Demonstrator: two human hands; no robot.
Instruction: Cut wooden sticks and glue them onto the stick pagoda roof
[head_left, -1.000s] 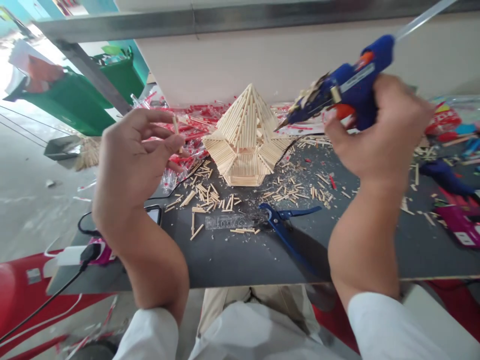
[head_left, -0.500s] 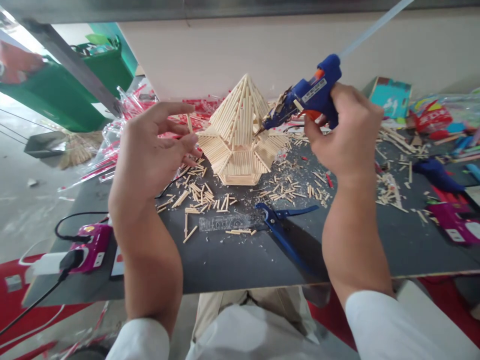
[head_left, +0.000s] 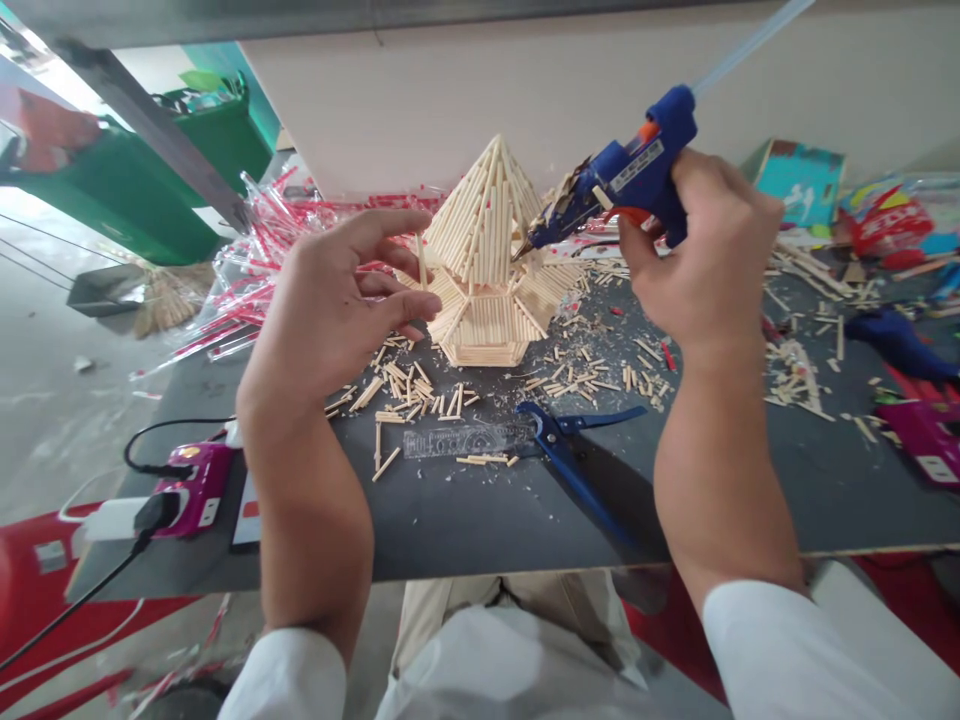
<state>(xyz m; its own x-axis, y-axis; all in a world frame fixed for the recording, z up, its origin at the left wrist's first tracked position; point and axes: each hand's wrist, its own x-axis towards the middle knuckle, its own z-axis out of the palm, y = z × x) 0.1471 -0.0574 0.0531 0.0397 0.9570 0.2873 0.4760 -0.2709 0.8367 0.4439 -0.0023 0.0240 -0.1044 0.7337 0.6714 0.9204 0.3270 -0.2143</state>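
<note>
A small pavilion model [head_left: 491, 240] built of thin wooden sticks, with a pointed roof over a flared lower tier, stands at the middle of the table. My right hand [head_left: 701, 240] is wrapped round a blue hot glue gun [head_left: 622, 175], whose nozzle points down-left at the right side of the roof; whether it touches is hard to tell. To the left of the model, my left hand [head_left: 337, 290] pinches a short wooden stick [head_left: 421, 260] upright between thumb and fingers, close to the roof's left edge.
Cut stick pieces [head_left: 409, 390] litter the dark table [head_left: 465, 530]. A clear ruler [head_left: 465, 440] and blue cutting pliers [head_left: 570, 450] lie in front of the model. Purple power strips sit left [head_left: 193, 488] and right [head_left: 919, 440]. Red-and-clear plastic packaging [head_left: 262, 250] is heaped at back left.
My left hand has moved right with the stick, nearer the model. My right hand holds the glue gun at the roof's right side much as before. The view has shifted slightly.
</note>
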